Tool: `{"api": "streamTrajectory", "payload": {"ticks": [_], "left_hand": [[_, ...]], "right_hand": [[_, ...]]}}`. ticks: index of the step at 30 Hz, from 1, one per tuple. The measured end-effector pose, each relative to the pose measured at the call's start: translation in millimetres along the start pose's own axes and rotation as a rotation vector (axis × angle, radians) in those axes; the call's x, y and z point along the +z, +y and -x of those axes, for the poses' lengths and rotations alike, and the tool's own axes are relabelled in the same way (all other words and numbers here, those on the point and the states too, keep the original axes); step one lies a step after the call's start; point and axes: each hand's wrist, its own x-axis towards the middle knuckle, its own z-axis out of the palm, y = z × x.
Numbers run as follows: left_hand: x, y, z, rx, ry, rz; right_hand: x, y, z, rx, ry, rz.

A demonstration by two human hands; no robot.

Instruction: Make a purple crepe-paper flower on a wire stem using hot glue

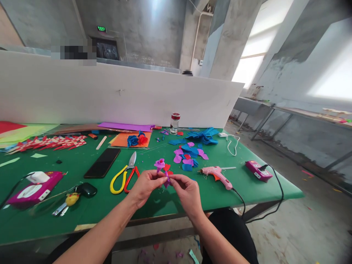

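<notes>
Between my hands, near the front of the green table, is a small purple paper flower (159,164). My left hand (148,186) pinches it with thumb and finger, its bloom standing above the fingertips. My right hand (187,190) pinches a pointed purple paper piece (167,179) just below the bloom; whether that piece is joined to the flower I cannot tell. Red petals (167,168) lie just behind the fingertips. Scissors (127,174) with yellow and red handles rest left of my left hand. A pink glue gun (217,175) lies right of my right hand.
Loose purple, blue and red petals (189,154) are scattered beyond my hands, near a red-lidded jar (175,123). Finished blue and red flowers (137,139) lie on orange paper. A phone (102,163), keys (72,199) and two purple power strips (258,171) flank the work; a white board (123,91) stands behind.
</notes>
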Motion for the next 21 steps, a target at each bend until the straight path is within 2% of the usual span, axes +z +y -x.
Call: {"api": "streamTrajectory", "payload": {"ticks": [7, 21], "left_hand": [[-0.1, -2.2, -0.5, 0.015, -0.015, -0.029], [-0.7, -0.6, 0.1, 0.001, -0.035, -0.005]], "right_hand": [[-1.0, 0.4, -2.5, 0.095, -0.022, -0.125], [0.3, -5.1, -2.7, 0.148, -0.03, -0.212]]}}
